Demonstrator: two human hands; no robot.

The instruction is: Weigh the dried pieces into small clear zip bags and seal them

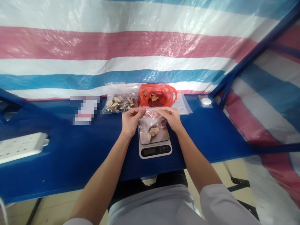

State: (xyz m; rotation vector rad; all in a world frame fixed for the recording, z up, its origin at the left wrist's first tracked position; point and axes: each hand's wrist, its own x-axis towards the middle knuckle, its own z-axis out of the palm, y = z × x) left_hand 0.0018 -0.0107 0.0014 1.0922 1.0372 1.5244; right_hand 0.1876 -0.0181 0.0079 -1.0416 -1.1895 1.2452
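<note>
A clear zip bag (152, 129) stands on the steel plate of a digital kitchen scale (155, 152), holding a few pale and dark dried slices, possibly mushroom. My left hand (131, 120) and my right hand (170, 117) pinch the bag's top edge from either side and hold its mouth up. Behind my hands lies a second clear bag (119, 100), filled with similar slices. Beside it, a red plastic bag (157, 96) holds more of them. My hands partly hide the scale's plate and the far side of the bag.
The work surface is a blue table (56, 147) with a white power strip (21, 147) at its left. Flat clear bags (184, 104), a blurred paper (85, 109) and a small white round device (205, 101) lie towards the back. Striped tarpaulin (117, 43) walls stand behind and right.
</note>
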